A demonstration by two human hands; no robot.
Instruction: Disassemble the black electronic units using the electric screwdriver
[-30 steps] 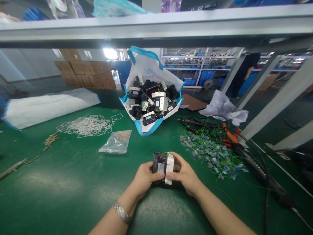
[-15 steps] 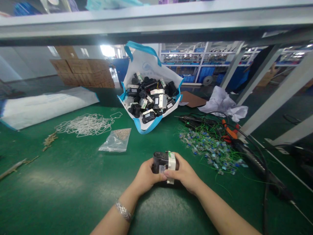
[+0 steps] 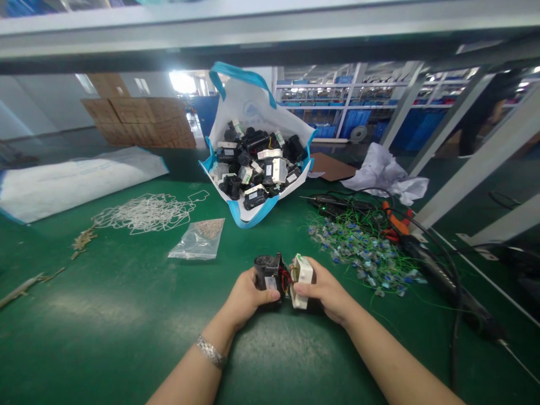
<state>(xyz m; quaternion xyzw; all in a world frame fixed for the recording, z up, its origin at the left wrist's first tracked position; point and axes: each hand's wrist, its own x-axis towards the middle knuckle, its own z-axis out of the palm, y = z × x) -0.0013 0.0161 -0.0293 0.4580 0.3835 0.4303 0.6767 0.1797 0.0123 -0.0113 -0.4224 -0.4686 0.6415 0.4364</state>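
Observation:
Between my hands is a small device in two parts, held above the green tabletop. My left hand grips its black housing, thumb across the pale label. A white cover sits in my right hand, thumb on its front face. Red and yellow wires span the gap and link both parts. Beyond them stands a white bag with blue trim, filled with similar black and white devices.
Right of my hands lies a heap of small clear-blue pieces with green wires, beside orange-handled pliers and a black corded tool. Left are a bag of small pieces, white loops and a folded white bag. A shelf beam crosses overhead.
The white cover has come away from the black housing, moving right with my right hand while the housing shifted slightly left. Wires now show between them.

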